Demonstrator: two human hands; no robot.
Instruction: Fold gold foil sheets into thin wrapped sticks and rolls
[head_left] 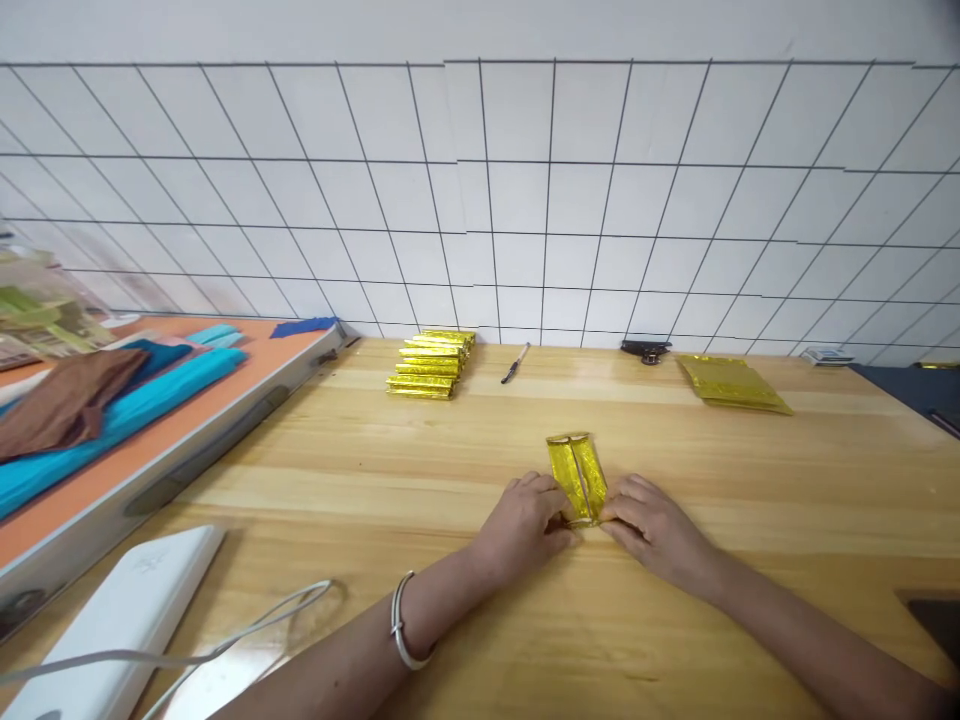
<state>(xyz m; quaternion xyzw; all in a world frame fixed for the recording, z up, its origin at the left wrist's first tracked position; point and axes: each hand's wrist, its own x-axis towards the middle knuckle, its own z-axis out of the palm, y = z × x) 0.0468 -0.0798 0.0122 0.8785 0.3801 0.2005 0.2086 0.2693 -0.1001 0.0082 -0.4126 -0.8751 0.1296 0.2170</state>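
Observation:
A piece of shiny gold foil paper (564, 468), with its sides folded in to meet at a seam down the middle, lies on the wooden table in front of me. My left hand (534, 515) pinches its near left corner, the fingers closed. At the near right corner, my right hand (646, 518) grips the same foil with thumb and fingers together. The near edge looks folded over between the two hands. Parts of both lower corners are hidden by my fingers.
Rolled gold foil pieces (431, 365) lie in a row at the back, beside a pen (515, 363). A black clip (645, 350) and a flat gold foil stack (731, 384) are at back right. A white power bank (124, 610) with a cable and an orange board (247, 375) with coloured paper are left.

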